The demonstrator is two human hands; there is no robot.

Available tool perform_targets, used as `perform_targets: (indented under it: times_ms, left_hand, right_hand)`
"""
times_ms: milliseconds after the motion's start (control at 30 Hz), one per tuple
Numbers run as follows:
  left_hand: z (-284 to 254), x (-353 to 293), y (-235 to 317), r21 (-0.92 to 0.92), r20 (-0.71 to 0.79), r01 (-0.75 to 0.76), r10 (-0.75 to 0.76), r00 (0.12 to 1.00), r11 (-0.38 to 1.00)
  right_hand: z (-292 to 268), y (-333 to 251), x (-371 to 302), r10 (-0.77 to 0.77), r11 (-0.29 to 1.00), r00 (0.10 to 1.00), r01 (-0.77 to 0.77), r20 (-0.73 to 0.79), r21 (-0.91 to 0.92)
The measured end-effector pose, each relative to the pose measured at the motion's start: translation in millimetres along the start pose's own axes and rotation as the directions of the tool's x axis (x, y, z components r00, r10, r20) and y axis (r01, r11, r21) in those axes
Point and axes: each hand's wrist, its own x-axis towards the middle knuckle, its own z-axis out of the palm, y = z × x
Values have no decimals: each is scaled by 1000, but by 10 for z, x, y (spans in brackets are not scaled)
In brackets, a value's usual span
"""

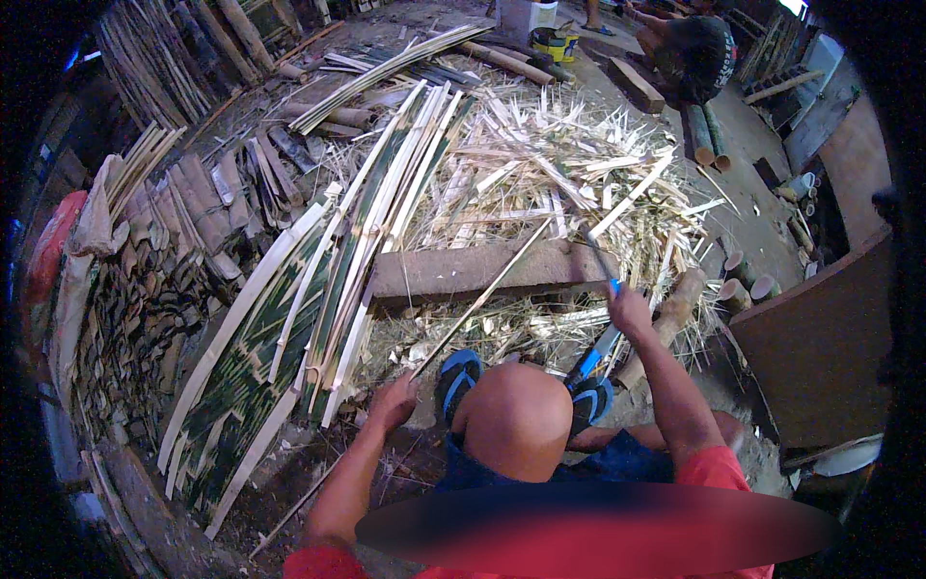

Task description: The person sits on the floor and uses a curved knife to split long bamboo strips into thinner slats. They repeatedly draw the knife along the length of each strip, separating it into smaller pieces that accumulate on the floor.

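Note:
My left hand [393, 403] is closed around a thin bamboo strip [482, 301]. The strip slants up and right across a thick wooden beam [434, 275], and its tail runs down past my left forearm. In my right hand [632, 312] is a knife with a blue handle [615, 286]. Its narrow dark blade points up and away over the beam's right end, apart from the strip's far tip. Another blue-handled tool with a pale blade [590, 359] lies by my right sandal [591, 400]; its kind is hard to tell.
Long split bamboo strips [280, 318] lie left of the beam. A heap of bamboo shavings [540, 164] spreads behind it. A short log [680, 304] lies to the right, near a brown panel [820, 357]. At the back right a person [690, 53] sits near bamboo poles [699, 135].

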Motion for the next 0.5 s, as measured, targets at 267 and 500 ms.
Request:
perform_targets:
  times_ms: [267,500]
  left_hand:
    - [-58,222,637,-2,28,198,-198,980,980]
    - [9,226,572,144,24,171,-176,984,975]
  right_hand:
    - [125,-827,-883,-267,961,913,276,308,15]
    - [-130,-903,-843,-310,942,900,335,307,-31]
